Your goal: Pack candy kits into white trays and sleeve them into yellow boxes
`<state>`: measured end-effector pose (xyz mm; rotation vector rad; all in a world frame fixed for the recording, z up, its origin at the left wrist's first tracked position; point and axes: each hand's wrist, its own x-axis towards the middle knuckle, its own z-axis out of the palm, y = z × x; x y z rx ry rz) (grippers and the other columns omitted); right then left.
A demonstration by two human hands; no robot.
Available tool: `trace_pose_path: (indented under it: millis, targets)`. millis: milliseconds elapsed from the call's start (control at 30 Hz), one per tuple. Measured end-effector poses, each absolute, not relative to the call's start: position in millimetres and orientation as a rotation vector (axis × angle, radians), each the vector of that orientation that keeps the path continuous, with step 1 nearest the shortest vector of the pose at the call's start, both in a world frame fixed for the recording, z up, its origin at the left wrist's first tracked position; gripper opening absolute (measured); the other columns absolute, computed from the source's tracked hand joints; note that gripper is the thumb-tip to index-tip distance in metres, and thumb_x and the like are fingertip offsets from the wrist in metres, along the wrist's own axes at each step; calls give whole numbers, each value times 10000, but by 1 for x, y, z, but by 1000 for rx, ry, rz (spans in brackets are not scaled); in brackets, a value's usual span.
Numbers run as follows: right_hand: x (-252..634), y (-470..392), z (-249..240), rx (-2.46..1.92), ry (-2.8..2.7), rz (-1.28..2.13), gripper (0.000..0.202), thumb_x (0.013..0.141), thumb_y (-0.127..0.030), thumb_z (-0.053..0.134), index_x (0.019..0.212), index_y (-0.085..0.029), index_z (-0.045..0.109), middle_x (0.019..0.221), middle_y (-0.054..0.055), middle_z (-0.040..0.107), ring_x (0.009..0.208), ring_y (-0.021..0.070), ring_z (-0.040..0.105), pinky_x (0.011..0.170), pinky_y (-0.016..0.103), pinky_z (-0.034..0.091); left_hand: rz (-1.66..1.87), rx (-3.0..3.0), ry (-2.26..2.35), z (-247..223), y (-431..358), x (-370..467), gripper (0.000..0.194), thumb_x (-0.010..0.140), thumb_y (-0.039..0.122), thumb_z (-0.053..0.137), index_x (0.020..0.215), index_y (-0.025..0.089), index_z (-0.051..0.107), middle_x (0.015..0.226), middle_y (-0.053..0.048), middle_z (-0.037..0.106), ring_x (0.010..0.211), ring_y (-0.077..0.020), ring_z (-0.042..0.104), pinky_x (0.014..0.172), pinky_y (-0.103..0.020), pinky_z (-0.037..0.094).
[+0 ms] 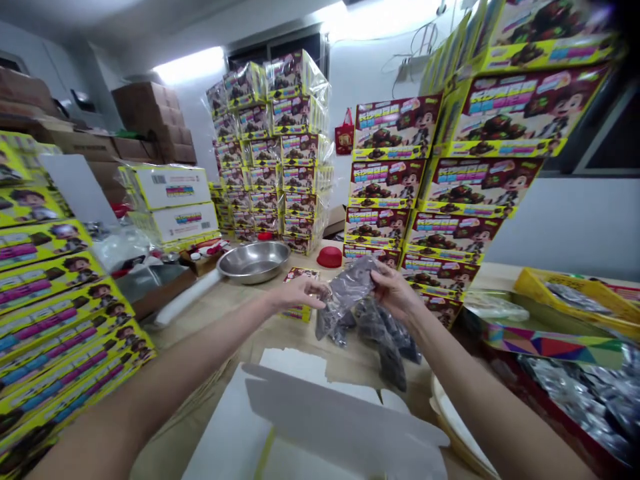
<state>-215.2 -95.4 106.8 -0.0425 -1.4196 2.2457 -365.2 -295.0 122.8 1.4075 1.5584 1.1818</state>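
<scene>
Over the table, my right hand (393, 290) pinches the upper right edge of a clear plastic bag with dark grey contents (350, 290). At the bag's left edge, the curled fingers and thumb of my left hand (303, 293) close on the film. More dark bags (385, 340) lie on the table below and behind it. A small printed yellow-and-maroon packet (299, 312) is partly hidden behind my left hand. Closest to me is an open white carton (300, 427) with its flaps folded out.
A steel bowl (254, 261) and red bowl (330, 257) stand farther back. Printed boxes (383, 180) are stacked high at right; more boxes (75, 293) rise at left. A yellow basket (580, 300) and a box of silver packets (590, 400) are at right.
</scene>
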Motion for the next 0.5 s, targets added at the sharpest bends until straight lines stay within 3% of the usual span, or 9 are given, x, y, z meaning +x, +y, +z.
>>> trace_pose_path:
  millis: [100,267,400,500]
  targets:
    - [-225,-93,89,-183,-1304,2191,332,595,-186,792,897,-208,655,744,-32,674,566,95,593,509,198,512,1231,1386,1750,91,-281,-379,285,636,348,718,751,91,684,695,-57,671,644,-139,593,631,-252,444]
    - [-224,-73,62,-385,-1006,2014,244,632,-138,723,825,-213,594,758,-36,661,685,122,624,604,257,544,1199,1448,2173,49,-279,-408,231,685,327,626,619,105,631,558,-8,581,565,-126,532,543,-228,386]
    - [-219,-69,62,-482,-1222,1919,261,655,-218,702,881,-205,573,822,-3,654,731,158,623,669,332,537,1188,1527,2337,35,-280,-417,117,673,235,609,679,123,642,695,-50,618,770,-204,571,710,-299,412]
    - [-214,-81,67,-539,-1870,1638,433,661,-360,711,1032,-202,553,995,58,640,900,215,614,776,372,501,964,1759,2432,25,-278,-414,421,617,256,696,1015,132,635,1015,-123,637,995,-283,551,835,-359,407]
